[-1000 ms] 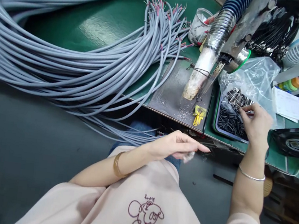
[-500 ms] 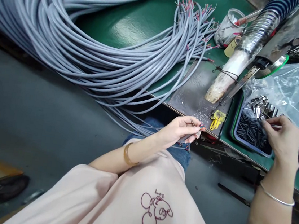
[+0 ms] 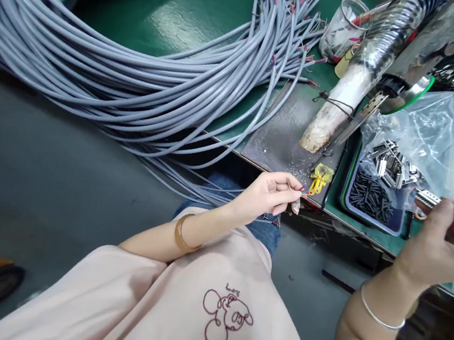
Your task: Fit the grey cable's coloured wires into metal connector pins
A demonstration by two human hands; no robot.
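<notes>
Head view: green table (image 3: 182,26).
Cables (image 3: 137,90): grey, looped over the table, some hanging off its edge.
Tray (image 3: 398,230): right on the table, holding metal parts (image 3: 396,171) above black tubes (image 3: 366,198).
Hands: well apart; right hand (image 3: 437,245) beside the tray, left hand (image 3: 271,197) before the edge.
Connector (image 3: 428,198): pinched in the right.
Wires (image 3: 304,192): pinched in the left.
</notes>
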